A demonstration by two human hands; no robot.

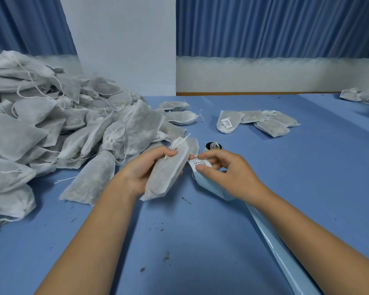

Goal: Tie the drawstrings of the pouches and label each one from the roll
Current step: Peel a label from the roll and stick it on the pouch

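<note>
**Two hands, one pouch, one label**

Two forearms are reaching in over the blue table (pixel 200 241), where dark crumbs are lying nearest the camera. A pale blue strip (pixel 285 252) is running from the lower right edge up to the hands.

The left hand (pixel 143 169) is gripping a filled pouch (pixel 168 173) just above the table, with thumb and fingers curled round its upper half close to the knot. The pouch's long axis is slanting from near left to far right. Its flat bottom is pointing back at the person and its tied neck is pointing away and up.

The right hand (pixel 226 173) is pinching a printed label (pixel 200 163) between thumb and fingertips, at the strip's far end and just beside the pouch's right edge. Whether the label is fully off the strip I cannot tell.

Just beyond the hands, the roll (pixel 213 145) is sitting on the table. A big pile (pixel 51 124) of pouches is spreading over the left side. Farther back, right of centre, four or so labelled pouches (pixel 258 121) are lying flat together, and a few more (pixel 362 95) are showing at the far right edge. Blue curtains (pixel 275 26) are hanging behind.
</note>
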